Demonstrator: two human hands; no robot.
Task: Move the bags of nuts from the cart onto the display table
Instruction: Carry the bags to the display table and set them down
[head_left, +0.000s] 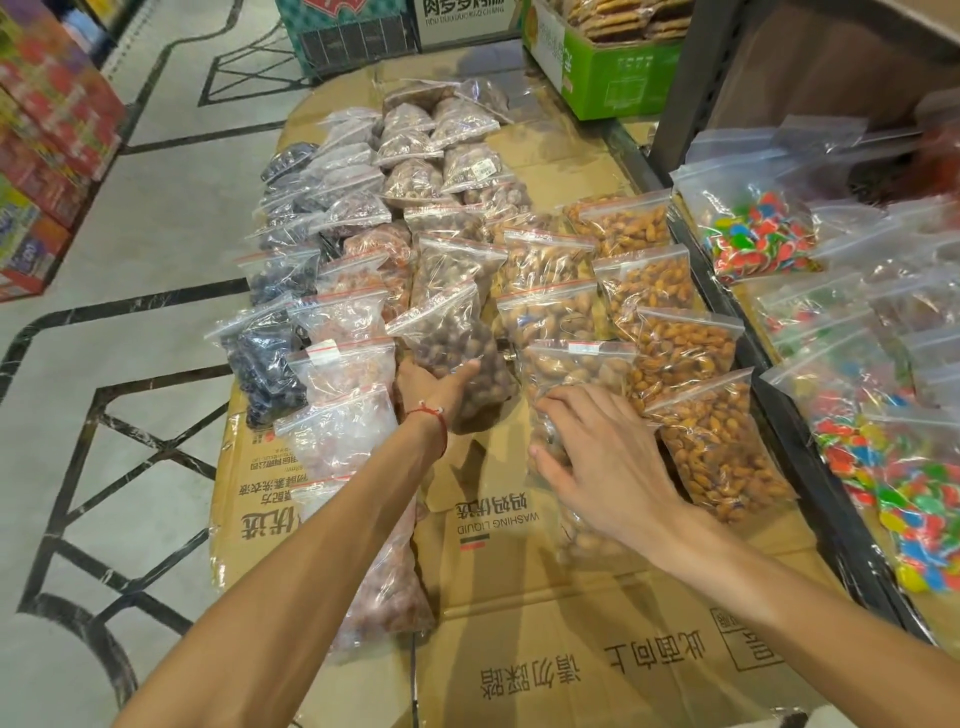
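Several clear zip bags of nuts and dried fruit lie in rows on a display table covered with flattened cardboard (571, 649). My left hand (434, 392), with a red string on the wrist, grips the lower end of a bag of dark brown nuts (457, 338) in the middle row. My right hand (597, 457) lies on a bag of pale brown nuts (576, 369), fingers spread over its lower half. Bags of orange almonds (722, 447) sit just right of that hand. No cart is in view.
A dark metal shelf frame (810, 457) borders the table's right edge, with bags of coloured candy (763, 234) on it. A green box (618, 73) of biscuits stands at the back. Patterned floor and stacked red boxes (47, 156) lie to the left.
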